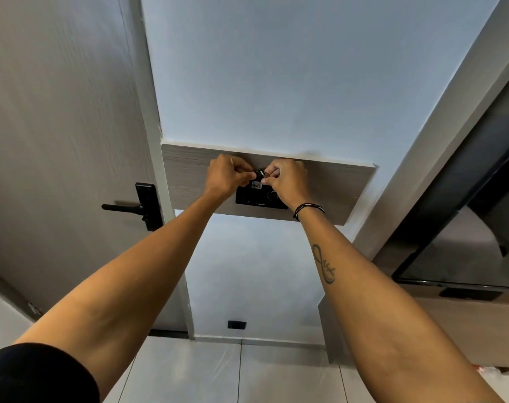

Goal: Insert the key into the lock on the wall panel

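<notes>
A grey wood-grain wall panel (189,175) runs across the pale blue wall. A black lock plate (260,200) sits on it, partly hidden by my hands. Both arms reach up to it. My left hand (227,177) and my right hand (288,180) pinch a small dark key with a ring (260,173) between their fingertips, just above the plate. A white tag with writing (256,185) hangs from the key in front of the plate. The keyhole itself is hidden, and I cannot tell whether the key tip touches it.
A grey door with a black lever handle (136,207) stands at the left. A dark-framed glass panel (465,242) is at the right. A black wall socket (236,324) sits low on the wall above the pale tiled floor (218,373).
</notes>
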A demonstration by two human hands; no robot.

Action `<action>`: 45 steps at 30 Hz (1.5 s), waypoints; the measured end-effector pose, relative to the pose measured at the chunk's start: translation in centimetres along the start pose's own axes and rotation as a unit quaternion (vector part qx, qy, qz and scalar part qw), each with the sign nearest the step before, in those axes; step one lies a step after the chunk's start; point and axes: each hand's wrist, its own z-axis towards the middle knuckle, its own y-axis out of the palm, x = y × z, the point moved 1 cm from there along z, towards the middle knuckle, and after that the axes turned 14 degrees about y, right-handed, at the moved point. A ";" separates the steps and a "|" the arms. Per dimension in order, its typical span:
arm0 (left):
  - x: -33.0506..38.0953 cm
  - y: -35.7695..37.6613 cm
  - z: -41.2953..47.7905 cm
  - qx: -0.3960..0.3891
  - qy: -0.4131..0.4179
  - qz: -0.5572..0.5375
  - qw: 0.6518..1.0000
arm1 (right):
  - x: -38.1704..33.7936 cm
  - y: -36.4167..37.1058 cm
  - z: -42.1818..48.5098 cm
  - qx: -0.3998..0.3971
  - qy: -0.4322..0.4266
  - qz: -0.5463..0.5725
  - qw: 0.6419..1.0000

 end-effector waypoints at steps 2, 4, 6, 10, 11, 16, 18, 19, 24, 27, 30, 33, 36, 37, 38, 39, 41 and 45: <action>-0.1 0.0 -0.1 0.000 0.004 0.006 1.000 | 0.0 0.0 0.0 -0.003 -0.001 -0.005 1.000; -0.1 -0.1 -0.2 -0.001 0.008 0.013 1.000 | -0.1 -0.1 -0.1 -0.005 -0.005 -0.011 1.000; 0.0 -0.1 -0.3 -0.002 0.008 0.017 1.000 | -0.1 -0.1 -0.1 -0.004 -0.009 -0.013 1.000; 0.3 -0.2 -0.5 -0.004 0.014 0.034 0.999 | 0.0 -0.2 -0.3 -0.004 -0.021 -0.026 0.999; 0.3 -0.3 -0.6 -0.007 0.017 0.044 0.999 | 0.0 -0.2 -0.4 -0.004 -0.027 -0.034 0.999; 0.5 -0.6 -1.2 -0.020 0.044 0.114 0.992 | 0.6 -0.7 -0.9 0.007 -0.058 -0.075 0.995; 0.5 -0.7 -1.4 -0.013 0.052 0.138 0.989 | 0.8 -1.0 -1.2 0.021 -0.067 -0.103 0.992; 0.5 -0.8 -1.4 -0.012 0.057 0.151 0.987 | 0.9 -1.2 -1.4 0.033 -0.073 -0.120 0.989; 0.8 -1.3 -1.7 0.002 0.095 0.211 0.973 | 1.3 -1.9 -2.0 0.092 -0.098 -0.182 0.974; 1.2 -1.5 -2.0 0.006 0.124 0.255 0.959 | 1.6 -2.2 -2.1 0.115 -0.114 -0.210 0.964; 1.3 -1.5 -2.5 -0.006 0.164 0.306 0.938 | 2.0 -2.3 -2.3 0.147 -0.126 -0.222 0.956; 1.0 -1.5 -3.1 -0.015 0.207 0.340 0.917 | 2.5 -2.4 -2.6 0.176 -0.131 -0.229 0.948; 0.7 -1.5 -3.5 -0.010 0.229 0.359 0.905 | 2.9 -2.4 -2.8 0.188 -0.129 -0.230 0.946; 0.5 -1.5 -3.6 -0.012 0.235 0.367 0.900 | 2.9 -2.4 -2.8 0.189 -0.122 -0.230 0.947; 0.2 -1.5 -3.7 -0.017 0.235 0.376 0.896 | 2.9 -2.4 -2.8 0.189 -0.113 -0.232 0.947; 0.0 -1.5 -3.7 -0.024 0.227 0.385 0.894 | 3.0 -2.4 -2.8 0.187 -0.106 -0.235 0.948; -0.5 -1.6 -3.7 -0.030 0.212 0.394 0.894 | 3.0 -2.3 -2.7 0.175 -0.100 -0.250 0.947; -1.4 -1.7 -3.7 -0.042 0.192 0.396 0.897 | 3.6 -1.8 -2.8 0.155 -0.089 -0.278 0.944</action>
